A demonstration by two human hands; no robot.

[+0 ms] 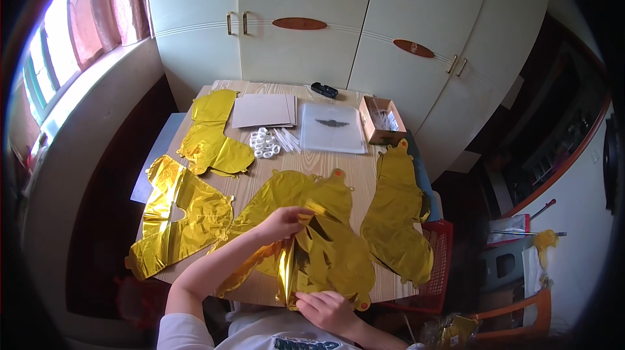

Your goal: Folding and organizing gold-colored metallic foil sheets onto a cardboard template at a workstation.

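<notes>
A flat gold foil balloon (338, 255) lies creased at the front of the table. My left hand (286, 223) is closed, pinching a lifted fold near its upper left side. My right hand (327, 311) grips the lower edge close to the table's front, thumb and fingers together on the foil. Partly beneath it, to the left, lies another gold foil balloon (277, 197). More flat ones rest around my hands: a balloon (189, 200) at the left, another balloon (218, 135) at the far left, and a balloon (397, 220) at the right.
Along the back of the wooden table (286, 162) are grey boards (263, 110), white rings (265, 143), white sticks (286, 140), a translucent folder (333, 135), a cardboard box (383, 119) and a black object (324, 90). A red plastic basket (439, 265) stands at the right edge.
</notes>
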